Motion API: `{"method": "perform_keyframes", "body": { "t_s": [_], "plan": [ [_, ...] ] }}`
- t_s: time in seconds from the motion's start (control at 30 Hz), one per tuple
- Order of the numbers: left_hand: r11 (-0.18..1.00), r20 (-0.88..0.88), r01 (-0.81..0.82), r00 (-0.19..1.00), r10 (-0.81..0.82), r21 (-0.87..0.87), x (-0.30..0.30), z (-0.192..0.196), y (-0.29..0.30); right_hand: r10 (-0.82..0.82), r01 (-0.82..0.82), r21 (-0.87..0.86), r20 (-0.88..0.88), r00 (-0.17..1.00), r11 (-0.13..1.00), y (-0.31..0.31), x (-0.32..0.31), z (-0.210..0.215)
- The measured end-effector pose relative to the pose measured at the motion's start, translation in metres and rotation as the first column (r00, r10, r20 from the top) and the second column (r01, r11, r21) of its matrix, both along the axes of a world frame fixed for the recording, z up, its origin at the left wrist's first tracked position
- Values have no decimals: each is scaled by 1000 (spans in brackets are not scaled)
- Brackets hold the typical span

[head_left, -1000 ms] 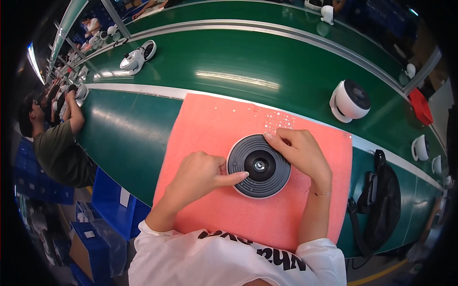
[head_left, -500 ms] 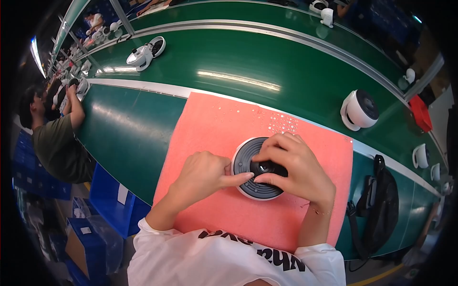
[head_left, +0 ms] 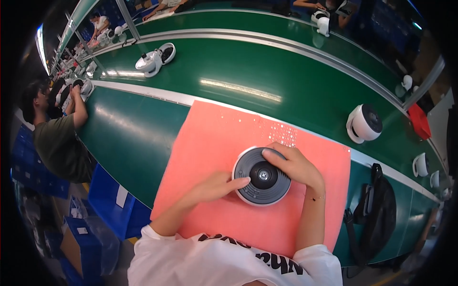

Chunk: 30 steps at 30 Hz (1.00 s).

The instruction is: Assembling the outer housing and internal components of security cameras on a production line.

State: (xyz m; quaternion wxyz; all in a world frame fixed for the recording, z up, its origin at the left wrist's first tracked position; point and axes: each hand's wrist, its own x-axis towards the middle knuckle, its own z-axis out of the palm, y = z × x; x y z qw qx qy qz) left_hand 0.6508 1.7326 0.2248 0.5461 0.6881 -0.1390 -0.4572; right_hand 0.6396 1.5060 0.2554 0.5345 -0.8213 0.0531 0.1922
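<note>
We have a round grey disc-shaped part [head_left: 261, 176], ribbed in concentric rings with a dark hub at its centre, lying flat on the salmon-pink work mat [head_left: 210, 143] directly in front of us. Our left hand [head_left: 214, 187] rests on the mat with fingers loosely extended, one fingertip touching the disc's left rim; it grips nothing. Our right hand [head_left: 296, 167] is curled over the disc's right edge, fingers laid along the upper rim, steadying rather than fully clasping it.

Risks, as we judge them:

- The disc is held only at its rim from two sides. Uneven pressure could slide or spin it across the mat.
- A scatter of small screws [head_left: 281, 132] lies on the mat just beyond the right hand. A sweep of the knuckles could knock them toward the green conveyor belt [head_left: 267, 71].
- The mat edge adjoins the belt; a part pushed forward could reach it, where white round housings [head_left: 364, 124] stand.
- A black bag [head_left: 379, 214] hangs near our right elbow; it could snag a withdrawing arm.
</note>
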Motion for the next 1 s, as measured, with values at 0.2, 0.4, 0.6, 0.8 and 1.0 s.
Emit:
{"method": "perform_keyframes", "body": {
  "t_s": [0.2,0.4,0.6,0.8,1.0],
  "plan": [
    [910,177,-288,920,349,-297,-7,25,9,-14,-28,155,268,963,988,29,-1,34],
    [946,516,-217,797,315,-242,15,43,14,-185,152,107,509,840,983,48,7,25],
    [951,521,-181,803,289,-250,31,40,27,-231,220,84,517,824,972,61,10,26],
    [524,-103,-375,874,475,-765,60,1,27,-281,119,319,531,800,940,85,12,32],
    [300,-450,-721,646,617,-625,48,3,-19,-378,353,179,657,652,919,106,16,13]
  ]
}}
